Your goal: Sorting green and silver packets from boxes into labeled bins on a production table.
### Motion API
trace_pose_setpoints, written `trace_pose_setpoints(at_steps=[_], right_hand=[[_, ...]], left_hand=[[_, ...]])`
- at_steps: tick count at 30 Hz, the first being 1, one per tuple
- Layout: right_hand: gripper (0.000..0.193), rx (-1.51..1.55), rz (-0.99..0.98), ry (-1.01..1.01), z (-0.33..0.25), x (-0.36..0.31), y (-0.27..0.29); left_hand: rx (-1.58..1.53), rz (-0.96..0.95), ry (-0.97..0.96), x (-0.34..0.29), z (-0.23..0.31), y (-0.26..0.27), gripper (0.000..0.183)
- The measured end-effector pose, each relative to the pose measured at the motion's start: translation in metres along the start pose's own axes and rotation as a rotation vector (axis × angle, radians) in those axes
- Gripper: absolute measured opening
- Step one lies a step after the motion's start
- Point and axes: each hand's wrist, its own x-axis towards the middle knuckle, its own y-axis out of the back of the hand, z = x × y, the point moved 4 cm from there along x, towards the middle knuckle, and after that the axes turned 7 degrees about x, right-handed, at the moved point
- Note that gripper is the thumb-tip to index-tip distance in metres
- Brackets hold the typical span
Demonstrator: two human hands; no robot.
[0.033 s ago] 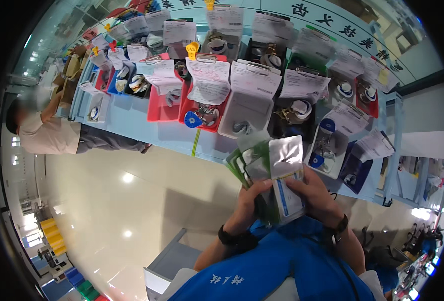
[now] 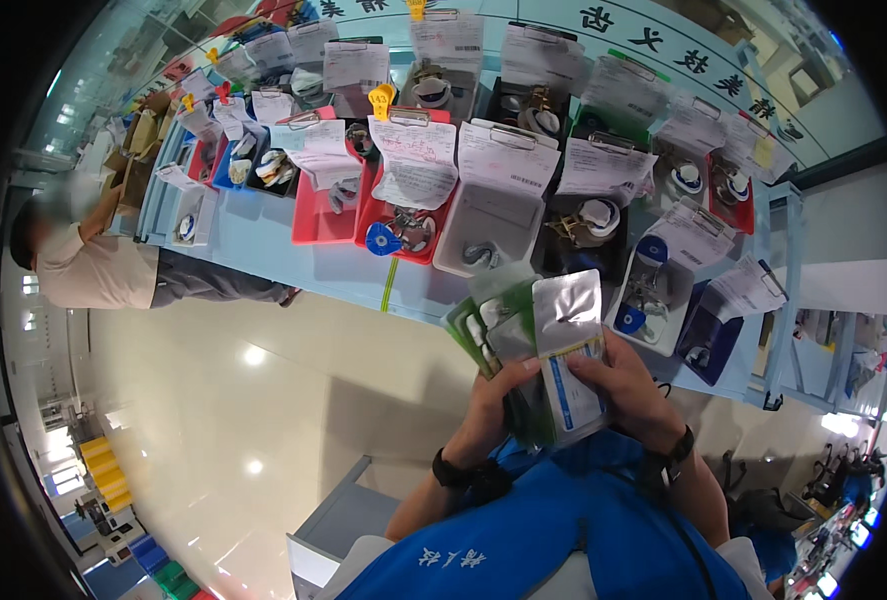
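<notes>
A fanned stack of flat silver and green pouches (image 2: 511, 330) is held in front of my chest. On top, at its right, lies a silver foil pouch (image 2: 569, 300) with a white, blue-striped label. My left hand (image 2: 488, 408) grips the stack's left side, thumb lying across the front. From the right, my right hand (image 2: 630, 392) closes on the labelled pouch, its thumb pressed on the label. The fingers behind the stack are hidden. Just beyond the pouches stand a grey tray (image 2: 450, 250) and a white tray (image 2: 675, 322) holding metal and blue-and-white parts.
A light blue table (image 2: 253, 240) carries rows of trays with clipped paper sheets, including a red tray (image 2: 308, 225) and a dark blue tray (image 2: 728, 350). A person (image 2: 93, 255) in a beige shirt stands at the far left. A grey cabinet (image 2: 348, 510) is low on my left.
</notes>
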Motion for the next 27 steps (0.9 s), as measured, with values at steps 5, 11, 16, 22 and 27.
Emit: trace_pose_setpoints(at_steps=[5,11,16,22,27], right_hand=[[0.045,-0.028,0.025,0.038,-0.003,0.003,0.004],[0.051,0.060,-0.100,-0.012,0.007,0.012,0.017],[0.052,0.171,-0.138,-0.074,0.008,0.015,0.023],[0.047,0.325,-0.205,-0.281,0.023,0.021,0.040],[0.053,0.399,-0.307,-0.306,0.008,0.021,0.044]], left_hand=[[0.039,-0.038,-0.051,0.001,0.011,0.000,0.052],[0.046,0.065,-0.073,-0.001,0.003,-0.008,0.050],[0.526,0.335,-0.288,-0.001,0.016,-0.011,0.053],[0.583,0.327,-0.230,-0.017,0.053,-0.034,0.054],[0.885,0.447,-0.513,-0.021,0.118,-0.032,0.059]])
